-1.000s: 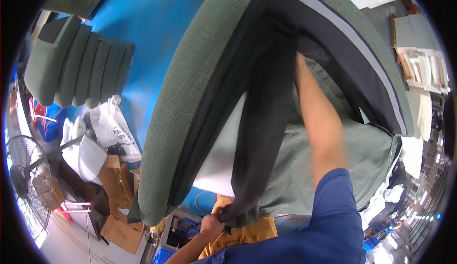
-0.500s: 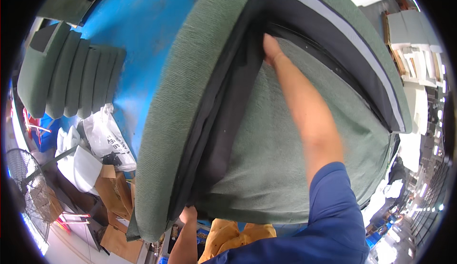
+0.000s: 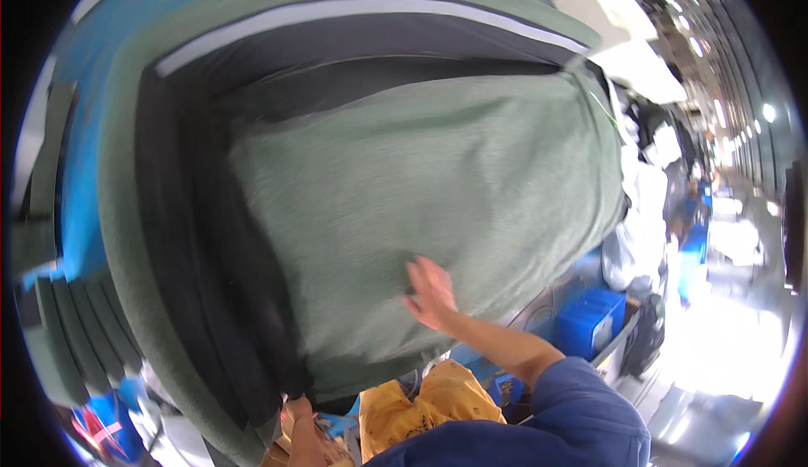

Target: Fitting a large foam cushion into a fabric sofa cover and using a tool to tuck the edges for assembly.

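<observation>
A large upholstered piece like a sofa frame fills the middle, with a padded green border (image 3: 126,172), black inner lining (image 3: 181,240) and a pale grey strip (image 3: 337,14) along the far side. Green fabric (image 3: 438,172) is spread across its inside with soft wrinkles. My right hand (image 3: 431,294) is over the near middle of this fabric, fingers spread, holding nothing. At the near left corner my left hand (image 3: 296,412) is closed at the lower end of the black lining; its fingertips are partly hidden.
Stacked green cushions (image 3: 88,336) stand at the left by a blue surface (image 3: 84,206). Blue bins (image 3: 589,320) and a white plastic bag (image 3: 627,257) are at the right. White sheets (image 3: 606,8) lie beyond the far right corner.
My right hand has left the far inner corner and come back toward me over the green fabric, fingers now spread. The upholstered piece appears turned in view; my left hand stays at the near corner.
</observation>
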Demonstrator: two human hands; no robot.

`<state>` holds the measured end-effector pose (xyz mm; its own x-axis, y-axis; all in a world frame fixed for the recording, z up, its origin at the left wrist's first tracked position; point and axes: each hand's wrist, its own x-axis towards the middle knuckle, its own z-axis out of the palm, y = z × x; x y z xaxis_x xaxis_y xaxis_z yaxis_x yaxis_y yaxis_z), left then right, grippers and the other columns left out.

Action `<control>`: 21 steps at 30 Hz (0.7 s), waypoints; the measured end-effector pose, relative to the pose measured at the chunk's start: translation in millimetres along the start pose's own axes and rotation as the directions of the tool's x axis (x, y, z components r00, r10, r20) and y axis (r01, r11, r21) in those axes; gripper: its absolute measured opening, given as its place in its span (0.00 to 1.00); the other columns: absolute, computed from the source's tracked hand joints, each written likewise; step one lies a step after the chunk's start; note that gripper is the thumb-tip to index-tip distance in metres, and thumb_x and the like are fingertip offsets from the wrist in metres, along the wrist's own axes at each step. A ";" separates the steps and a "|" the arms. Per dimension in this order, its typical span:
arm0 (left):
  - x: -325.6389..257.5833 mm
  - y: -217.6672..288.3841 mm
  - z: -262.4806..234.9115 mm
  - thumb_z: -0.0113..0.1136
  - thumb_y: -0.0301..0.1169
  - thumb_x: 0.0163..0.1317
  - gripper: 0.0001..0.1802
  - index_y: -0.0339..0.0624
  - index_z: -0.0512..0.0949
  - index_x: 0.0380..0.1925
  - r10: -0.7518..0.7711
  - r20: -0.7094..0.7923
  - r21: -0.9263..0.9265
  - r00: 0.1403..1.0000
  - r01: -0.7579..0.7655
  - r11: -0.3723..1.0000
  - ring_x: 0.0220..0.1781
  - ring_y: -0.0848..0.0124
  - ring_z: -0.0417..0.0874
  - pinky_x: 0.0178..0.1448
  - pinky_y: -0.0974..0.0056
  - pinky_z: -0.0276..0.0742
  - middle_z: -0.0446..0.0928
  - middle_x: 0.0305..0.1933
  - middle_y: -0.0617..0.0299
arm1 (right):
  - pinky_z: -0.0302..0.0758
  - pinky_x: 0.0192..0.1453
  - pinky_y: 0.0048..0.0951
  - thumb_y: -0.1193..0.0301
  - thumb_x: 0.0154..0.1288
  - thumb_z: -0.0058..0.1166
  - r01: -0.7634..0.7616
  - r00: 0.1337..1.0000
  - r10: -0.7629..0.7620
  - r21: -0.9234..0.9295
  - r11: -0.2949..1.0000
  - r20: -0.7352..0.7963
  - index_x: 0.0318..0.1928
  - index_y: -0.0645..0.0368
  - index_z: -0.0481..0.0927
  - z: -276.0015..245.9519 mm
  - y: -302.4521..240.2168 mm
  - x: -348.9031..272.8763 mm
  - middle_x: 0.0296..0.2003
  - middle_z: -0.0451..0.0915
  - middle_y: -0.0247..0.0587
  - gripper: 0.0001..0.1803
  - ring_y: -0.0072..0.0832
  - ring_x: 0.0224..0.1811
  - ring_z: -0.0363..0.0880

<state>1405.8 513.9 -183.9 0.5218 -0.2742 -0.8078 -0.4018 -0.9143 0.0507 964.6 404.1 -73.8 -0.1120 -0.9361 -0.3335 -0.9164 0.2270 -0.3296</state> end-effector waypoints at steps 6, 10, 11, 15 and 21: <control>14.5 2.9 -29.7 0.62 0.36 0.60 0.45 0.31 0.51 0.72 0.204 -0.198 0.376 0.959 -0.118 0.919 0.61 0.39 0.78 0.66 0.37 0.72 0.72 0.64 0.33 | 0.72 0.68 0.45 0.51 0.66 0.55 -0.700 0.583 0.574 -0.002 0.714 0.574 0.64 0.57 0.76 37.1 159.4 -232.5 0.64 0.75 0.54 0.32 0.50 0.66 0.74; -117.9 58.5 53.0 0.64 0.32 0.55 0.46 0.39 0.52 0.73 0.497 -0.289 0.594 0.818 -0.254 0.763 0.74 0.46 0.64 0.73 0.45 0.65 0.55 0.76 0.43 | 0.76 0.63 0.44 0.46 0.65 0.53 -0.804 0.569 0.639 0.188 0.564 0.517 0.53 0.53 0.84 60.5 204.6 -377.7 0.52 0.84 0.51 0.27 0.48 0.58 0.81; -141.1 59.5 64.7 0.63 0.32 0.55 0.43 0.36 0.57 0.70 0.680 -0.151 0.621 0.718 -0.466 0.630 0.73 0.46 0.66 0.73 0.47 0.66 0.61 0.72 0.42 | 0.77 0.61 0.44 0.45 0.63 0.54 -0.808 0.581 0.628 0.275 0.521 0.518 0.51 0.51 0.85 69.0 214.9 -403.5 0.50 0.85 0.50 0.27 0.48 0.56 0.82; -215.8 66.9 129.0 0.62 0.36 0.58 0.25 0.40 0.76 0.56 0.724 0.492 0.587 0.483 -0.798 0.134 0.69 0.48 0.71 0.68 0.50 0.72 0.73 0.64 0.44 | 0.78 0.57 0.43 0.48 0.66 0.52 -0.729 0.684 0.553 0.471 0.497 0.475 0.44 0.54 0.86 64.1 242.4 -456.2 0.45 0.86 0.50 0.24 0.48 0.52 0.83; -279.5 82.4 231.3 0.62 0.43 0.61 0.18 0.45 0.82 0.46 0.531 0.655 0.534 0.538 -0.827 0.178 0.55 0.49 0.83 0.58 0.48 0.77 0.84 0.50 0.47 | 0.78 0.59 0.38 0.51 0.68 0.56 -0.714 0.640 0.645 0.633 0.300 0.416 0.52 0.54 0.85 -25.4 331.0 -475.7 0.48 0.86 0.48 0.23 0.41 0.54 0.83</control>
<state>1052.8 584.2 -89.8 -0.4256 -0.4372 -0.7923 -0.9047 0.2226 0.3632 704.7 917.7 -1.9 -0.5032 -0.3409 -0.7941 0.0482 0.9064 -0.4197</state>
